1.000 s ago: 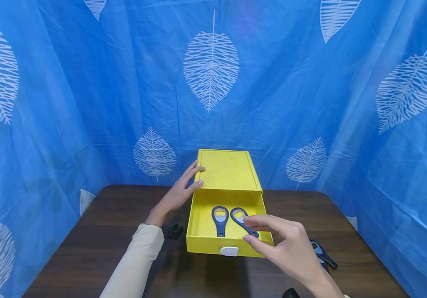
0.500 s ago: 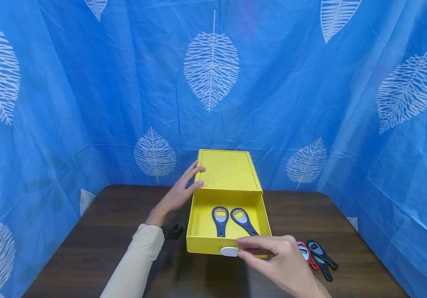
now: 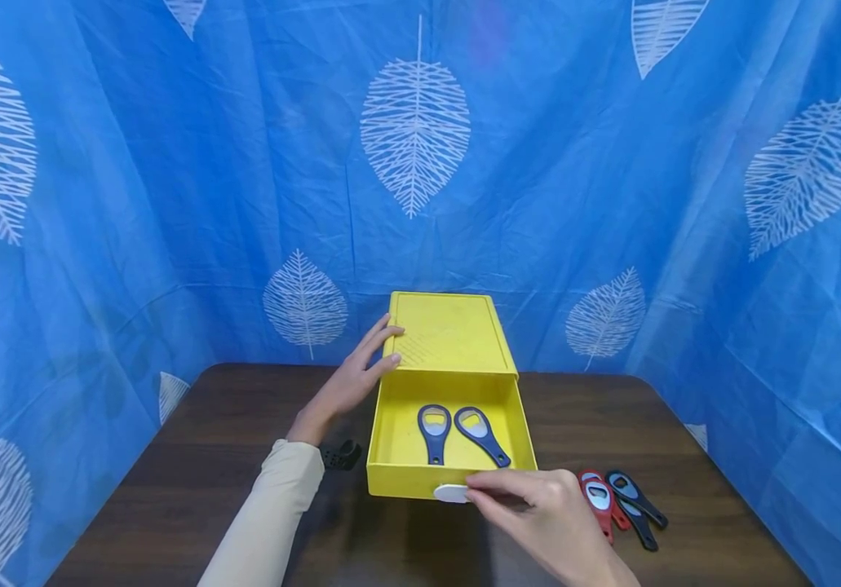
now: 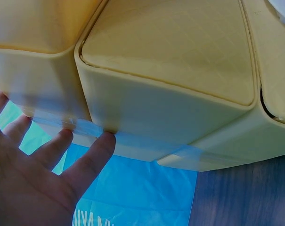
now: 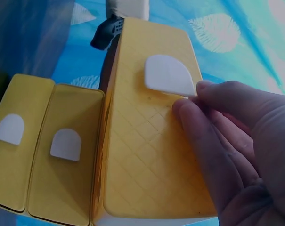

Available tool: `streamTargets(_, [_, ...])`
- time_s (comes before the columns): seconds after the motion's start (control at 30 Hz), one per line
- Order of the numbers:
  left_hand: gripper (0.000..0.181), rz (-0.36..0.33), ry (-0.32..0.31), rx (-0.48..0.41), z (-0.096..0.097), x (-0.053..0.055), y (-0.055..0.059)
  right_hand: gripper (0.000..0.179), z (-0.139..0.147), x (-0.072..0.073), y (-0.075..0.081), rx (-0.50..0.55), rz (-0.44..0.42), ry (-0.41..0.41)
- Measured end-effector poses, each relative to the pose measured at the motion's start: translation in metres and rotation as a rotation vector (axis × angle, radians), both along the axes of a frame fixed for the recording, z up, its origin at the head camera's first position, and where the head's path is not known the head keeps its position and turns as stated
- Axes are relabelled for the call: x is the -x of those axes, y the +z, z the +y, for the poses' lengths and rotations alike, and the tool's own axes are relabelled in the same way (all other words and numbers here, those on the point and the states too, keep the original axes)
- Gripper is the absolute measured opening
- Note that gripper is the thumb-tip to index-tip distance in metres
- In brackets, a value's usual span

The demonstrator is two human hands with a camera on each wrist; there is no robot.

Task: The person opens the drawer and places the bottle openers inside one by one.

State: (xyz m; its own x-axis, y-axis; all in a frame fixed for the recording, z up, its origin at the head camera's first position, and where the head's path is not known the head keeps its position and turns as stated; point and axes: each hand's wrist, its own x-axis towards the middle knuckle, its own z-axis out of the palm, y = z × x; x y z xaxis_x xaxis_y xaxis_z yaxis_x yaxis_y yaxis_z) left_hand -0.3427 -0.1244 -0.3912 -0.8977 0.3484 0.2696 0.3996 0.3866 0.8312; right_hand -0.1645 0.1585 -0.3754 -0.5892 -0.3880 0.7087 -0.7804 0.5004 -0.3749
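Note:
A yellow drawer (image 3: 400,482) stands pulled out of its yellow cabinet (image 3: 449,330). On the drawer floor lie two blue bottle openers, one straight (image 3: 435,447) and one slanted (image 3: 490,448). My right hand (image 3: 541,514) pinches the edge of the drawer's white handle (image 5: 166,74) between thumb and fingers, as the right wrist view shows closely. With fingers spread and fairly straight, my left hand (image 3: 347,383) rests against the cabinet's left side and top edge. In the left wrist view its fingertips (image 4: 104,141) touch the cabinet wall.
Right of the drawer, red bottle openers (image 3: 599,497) and black bottle openers (image 3: 644,522) lie overlapping on the dark wooden table (image 3: 244,424). Two more drawers with white handles, one (image 5: 65,144) and another (image 5: 10,129), sit closed below. A blue leaf-patterned curtain (image 3: 508,204) surrounds the table.
My right hand has come down and left from over the drawer to its white handle and now pinches it. The red bottle openers have come into sight. My left hand has stayed put.

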Motion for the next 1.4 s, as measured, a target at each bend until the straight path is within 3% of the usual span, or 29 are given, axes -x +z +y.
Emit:
streamTargets(0.47, [0.058,-0.014,0.015,-0.012,-0.003,-0.002,0.0,0.018,-0.007,0.0,0.0,-0.117,0.032,-0.079])
streamTargets(0.67, [0.058,-0.02,0.015,-0.002,-0.002,0.001,0.0,0.026,-0.008,-0.002,0.001,-0.129,0.003,-0.128])
streamTargets(0.9, [0.058,-0.024,0.01,0.0,0.0,0.001,0.002,0.031,-0.007,0.0,0.003,-0.114,0.041,-0.158])
streamTargets(1.17, [0.057,-0.027,0.005,0.001,0.001,0.0,0.005,0.028,-0.006,0.006,0.007,-0.106,0.07,-0.178])
streamTargets(1.4, [0.058,-0.013,0.013,0.015,0.0,0.001,0.004,0.026,-0.008,0.013,0.009,-0.107,0.035,-0.207])
